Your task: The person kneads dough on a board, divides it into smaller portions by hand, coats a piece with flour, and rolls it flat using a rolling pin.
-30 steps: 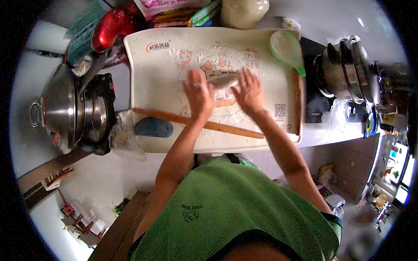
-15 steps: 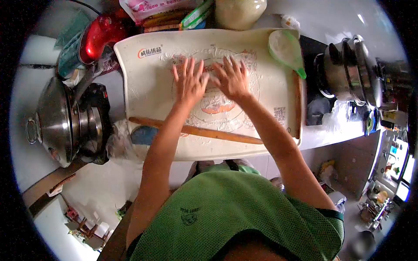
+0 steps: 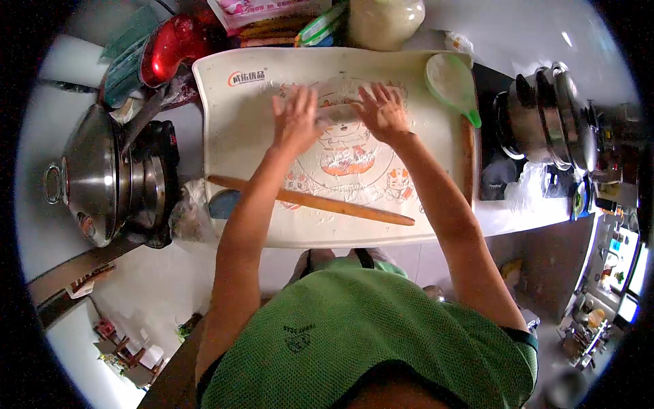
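Observation:
My left hand (image 3: 297,124) lies palm down toward the back of a cream pastry mat (image 3: 238,129), fingers spread and slightly blurred. Level with it, my right hand (image 3: 384,116) is flat too, its fingers stretched out and apart. Between the two hands a pale roll of dough (image 3: 337,114) shows, its ends hidden under the palms. White flour dusts the mat's printed circle. Nearer my body, a tapered wooden rolling pin (image 3: 347,207) lies crosswise under my left forearm. A blue scraper (image 3: 223,204) sits at the pin's left end, partly covered.
At the mat's right back corner rests a green-handled scoop (image 3: 451,78) of white powder. A wooden rod (image 3: 470,163) lies along the right edge. Metal pots (image 3: 545,116) stand to the right, a lidded wok (image 3: 92,177) to the left. Behind are a jar (image 3: 385,24) and bags.
My hands have moved farther apart, and the pale roll now shows between them. More of the printed pattern is visible. The whole view has shifted slightly.

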A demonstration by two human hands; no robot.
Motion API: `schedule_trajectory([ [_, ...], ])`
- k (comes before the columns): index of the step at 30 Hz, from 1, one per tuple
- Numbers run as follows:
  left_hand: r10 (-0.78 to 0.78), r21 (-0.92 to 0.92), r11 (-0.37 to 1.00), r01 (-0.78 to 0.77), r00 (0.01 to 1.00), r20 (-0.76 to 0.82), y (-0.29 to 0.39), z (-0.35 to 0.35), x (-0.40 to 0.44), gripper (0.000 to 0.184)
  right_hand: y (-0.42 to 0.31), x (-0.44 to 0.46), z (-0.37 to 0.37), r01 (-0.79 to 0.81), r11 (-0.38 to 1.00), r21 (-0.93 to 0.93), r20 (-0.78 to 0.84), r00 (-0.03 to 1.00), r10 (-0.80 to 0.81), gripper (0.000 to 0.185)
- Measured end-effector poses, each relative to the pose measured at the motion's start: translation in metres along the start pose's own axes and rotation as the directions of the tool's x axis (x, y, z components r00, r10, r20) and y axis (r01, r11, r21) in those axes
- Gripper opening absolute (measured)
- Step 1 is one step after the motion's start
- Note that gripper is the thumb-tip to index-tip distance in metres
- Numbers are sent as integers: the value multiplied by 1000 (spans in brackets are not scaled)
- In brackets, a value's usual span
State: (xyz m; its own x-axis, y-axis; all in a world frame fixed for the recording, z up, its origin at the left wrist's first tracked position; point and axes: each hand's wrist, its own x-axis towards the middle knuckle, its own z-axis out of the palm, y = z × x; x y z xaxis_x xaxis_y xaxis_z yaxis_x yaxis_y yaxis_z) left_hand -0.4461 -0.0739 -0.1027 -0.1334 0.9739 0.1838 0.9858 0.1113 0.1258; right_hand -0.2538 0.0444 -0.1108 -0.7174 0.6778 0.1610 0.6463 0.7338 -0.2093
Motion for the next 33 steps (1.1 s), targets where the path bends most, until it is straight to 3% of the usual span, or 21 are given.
schedule_trajectory([
  [1, -1, 0, 1000, 1, 1000, -3, 6, 4, 6, 65, -9, 5, -5, 2, 1000, -2, -2, 1000, -2, 55],
  [3, 86, 4, 996, -88, 977, 197, 19, 9, 6, 57, -34, 5, -10, 138, 953, 271, 76, 984, -164, 56],
  [4, 41, -233, 973, 2, 983, 180, 19, 7, 11, 49, -34, 6, -1, 212, 954, 211, 77, 969, -233, 60],
  [7, 141, -312, 948, -62, 961, 239, 17, -9, 12, 44, -33, 2, -16, 157, 956, 248, 223, 951, -214, 61],
  [8, 141, -310, 949, -62, 961, 239, 17, -15, 13, 44, -30, -5, -26, 277, 944, 181, 115, 947, -300, 58],
  [9, 120, -433, 901, -1, 962, 245, 18, -21, 12, 47, -32, -2, -34, 275, 944, 183, 115, 948, -298, 58],
  [11, 77, -652, 748, 123, 960, 269, 21, -34, 8, 57, -34, 5, -49, -24, 946, 323, 453, 881, -133, 59],
  [12, 117, -684, 726, 76, 966, 231, 25, -47, 6, 65, -28, 6, -51, 38, 872, 488, 367, 898, -244, 54],
  [13, 120, -685, 724, 78, 964, 236, 29, -57, 4, 65, -23, 6, -51, 32, 872, 489, 370, 897, -240, 54],
  [15, 316, -492, 808, -324, 943, -103, 38, -68, 3, 68, -17, 4, -50, -289, 478, 830, 459, 840, -289, 43],
  [16, 335, -474, 804, -360, 932, -141, 42, -68, 1, 63, -30, 2, -68, -453, 251, 856, 509, 824, -248, 37],
  [17, 333, -473, 805, -359, 932, -142, 38, -66, 0, 63, -31, 4, -78, -452, 252, 856, 508, 824, -249, 37],
  [19, 293, -420, 876, -237, 953, 72, 22, -52, -1, 60, -30, 5, -95, -575, 589, 567, 814, 500, -295, 44],
  [20, 323, -431, 852, -297, 946, -15, 14, -45, -2, 37, -33, 3, -104, -501, 715, 487, 847, 471, -246, 45],
  [21, 328, -435, 848, -301, 945, -15, 11, -49, -4, 37, -28, 0, -104, -507, 714, 483, 849, 471, -240, 45],
  [23, 290, -291, 931, -222, 932, 217, 8, -62, -8, 23, -16, -5, -101, -413, 782, 466, 834, 500, -233, 48],
  [24, 275, -312, 930, -194, 931, 240, 5, -63, -11, 22, -14, -8, -100, -316, 843, 435, 816, 535, -221, 49],
  [27, 217, -247, 961, -124, 893, 395, 1, -70, -19, 37, -6, -17, -92, -350, 836, 423, 833, 514, -207, 49],
  [28, 216, -246, 961, -124, 893, 395, -3, -69, -21, 37, 2, -24, -80, -429, 734, 527, 794, 556, -246, 40],
  [31, 211, -253, 960, -117, 898, 386, -18, -61, -29, 38, 11, -32, -75, -475, 723, 502, 822, 522, -228, 39],
  [33, 151, -222, 971, -84, 940, 305, -24, -61, -30, 26, 10, -30, -75, -413, 761, 500, 803, 549, -230, 40],
])
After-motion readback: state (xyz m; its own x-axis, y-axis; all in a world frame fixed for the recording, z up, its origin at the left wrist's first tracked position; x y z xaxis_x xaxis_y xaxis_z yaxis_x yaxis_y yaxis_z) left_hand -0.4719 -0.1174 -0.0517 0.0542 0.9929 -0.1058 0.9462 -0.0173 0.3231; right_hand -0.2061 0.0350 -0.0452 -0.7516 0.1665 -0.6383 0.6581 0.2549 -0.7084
